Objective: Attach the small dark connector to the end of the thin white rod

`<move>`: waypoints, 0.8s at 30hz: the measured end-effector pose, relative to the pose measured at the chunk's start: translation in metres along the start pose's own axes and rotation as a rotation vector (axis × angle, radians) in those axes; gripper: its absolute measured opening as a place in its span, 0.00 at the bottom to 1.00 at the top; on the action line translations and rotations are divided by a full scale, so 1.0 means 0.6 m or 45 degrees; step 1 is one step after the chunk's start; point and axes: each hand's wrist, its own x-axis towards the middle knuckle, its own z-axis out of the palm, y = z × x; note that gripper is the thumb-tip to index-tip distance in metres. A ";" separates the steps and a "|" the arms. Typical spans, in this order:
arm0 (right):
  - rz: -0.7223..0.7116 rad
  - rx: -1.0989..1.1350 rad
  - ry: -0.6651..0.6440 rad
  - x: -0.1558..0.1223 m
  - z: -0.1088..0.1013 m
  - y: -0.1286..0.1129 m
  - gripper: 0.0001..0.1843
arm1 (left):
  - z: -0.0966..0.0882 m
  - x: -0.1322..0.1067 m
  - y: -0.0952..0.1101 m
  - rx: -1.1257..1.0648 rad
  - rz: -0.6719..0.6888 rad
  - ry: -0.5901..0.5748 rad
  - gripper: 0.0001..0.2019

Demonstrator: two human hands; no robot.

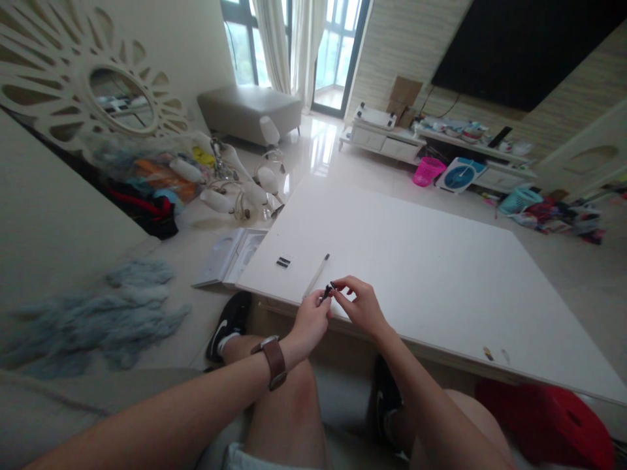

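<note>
Over the near edge of the white table (416,261), my left hand (312,320) is closed around a small black object (327,292). My right hand (360,303) pinches the upper end of that object between thumb and fingertips. The object is too small and partly covered to name. Just beyond my left hand, a slim white stick with a dark tip (317,274) lies on the tabletop. Further left rests a small white piece with black strips (283,262). A brown watch strap (275,365) circles my left wrist.
A small yellow-and-black item (488,353) lies near the table's right front edge. An opened white box (230,258) stands on the floor at left, with a lamp with several white shades (245,189) behind it. Something red (553,424) sits at lower right.
</note>
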 end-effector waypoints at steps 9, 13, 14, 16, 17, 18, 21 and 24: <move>0.019 0.028 -0.057 0.004 -0.001 0.007 0.03 | 0.000 -0.001 -0.002 -0.008 -0.021 0.005 0.09; 0.028 0.043 -0.073 0.006 0.000 0.006 0.03 | 0.001 -0.001 -0.003 -0.032 -0.052 0.003 0.08; 0.031 0.043 -0.081 0.007 0.000 0.006 0.03 | 0.002 -0.001 -0.003 -0.031 -0.059 0.006 0.08; 0.039 0.040 -0.092 0.007 0.001 0.006 0.02 | 0.002 0.000 -0.004 -0.030 -0.068 0.010 0.08; 0.043 0.041 -0.096 0.007 0.001 0.006 0.03 | 0.002 0.000 -0.005 -0.030 -0.069 0.010 0.08; 0.046 0.046 -0.099 0.007 0.002 0.007 0.03 | 0.002 0.000 -0.005 -0.030 -0.070 0.009 0.08; 0.047 0.064 -0.106 0.004 0.004 0.011 0.03 | 0.002 0.000 -0.006 -0.022 -0.069 0.003 0.08; 0.045 0.063 -0.121 0.002 0.004 0.014 0.03 | 0.002 -0.001 -0.005 -0.023 -0.089 0.007 0.08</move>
